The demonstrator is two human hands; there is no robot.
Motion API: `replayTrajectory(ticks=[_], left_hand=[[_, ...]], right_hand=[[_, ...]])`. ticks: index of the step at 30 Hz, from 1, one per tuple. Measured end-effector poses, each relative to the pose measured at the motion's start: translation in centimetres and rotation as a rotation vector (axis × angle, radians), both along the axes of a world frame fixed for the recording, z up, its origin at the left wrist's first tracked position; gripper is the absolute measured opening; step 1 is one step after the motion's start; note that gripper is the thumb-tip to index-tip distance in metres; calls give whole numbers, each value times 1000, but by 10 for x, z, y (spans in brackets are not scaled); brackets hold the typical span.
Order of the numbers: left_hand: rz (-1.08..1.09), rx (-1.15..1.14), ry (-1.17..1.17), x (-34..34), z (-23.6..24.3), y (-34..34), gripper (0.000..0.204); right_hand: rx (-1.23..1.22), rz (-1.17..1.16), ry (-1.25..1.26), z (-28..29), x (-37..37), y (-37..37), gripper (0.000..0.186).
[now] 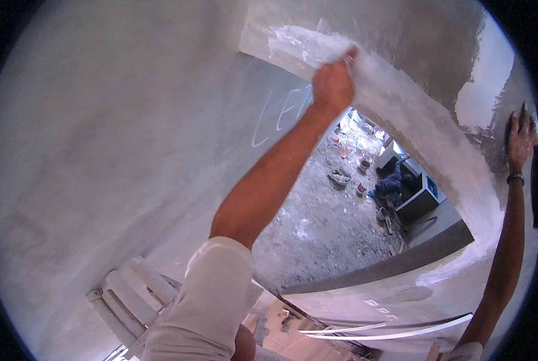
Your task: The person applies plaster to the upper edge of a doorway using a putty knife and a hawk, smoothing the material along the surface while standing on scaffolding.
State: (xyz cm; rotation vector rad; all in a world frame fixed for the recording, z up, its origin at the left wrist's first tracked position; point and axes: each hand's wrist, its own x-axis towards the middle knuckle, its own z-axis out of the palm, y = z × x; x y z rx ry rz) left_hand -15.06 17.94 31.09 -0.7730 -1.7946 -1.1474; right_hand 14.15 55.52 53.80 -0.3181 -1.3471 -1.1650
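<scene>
My left hand (pixel 334 87) is raised in a closed grip against the strip of wall above an opening, over white plaster (pixel 305 45) smeared there. Whatever it holds is hidden by the fingers and slightly blurred. A pale sleeve (pixel 206 289) covers my left upper arm. At the far right, my right hand (pixel 522 139) lies against the grey wall with its fingers stretched upward, near a smooth white patch (pixel 485 72). A dark band (pixel 515 178) circles the right wrist. Whitish plaster (pixel 461 150) also runs along the curved edge of the opening.
Through the opening, a person (pixel 391 185) in dark clothes bends beside grey cabinets (pixel 421 195), with tubs and buckets (pixel 341 176) on a rubble-strewn floor (pixel 311 228). Pipes (pixel 124 298) lean at lower left. White strips (pixel 395 334) cross the lower right. Chalk marks (pixel 281 114) show beside the opening.
</scene>
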Motion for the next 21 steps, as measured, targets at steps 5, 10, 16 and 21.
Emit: replayTrajectory(ticks=[5, 10, 16, 21], left_hand=[[-240, 151, 31, -40, -23, -28, 22], [69, 234, -40, -127, -3, -95, 21], [427, 200, -11, -172, 14, -83, 26], [296, 299, 50, -87, -6, 19, 27]], right_hand=[[31, 137, -38, -2, 4, -13, 50], [57, 163, -86, -8, 15, -20, 51], [2, 185, -88, -14, 2, -16, 51], [45, 30, -290, 21, 34, 54, 51]])
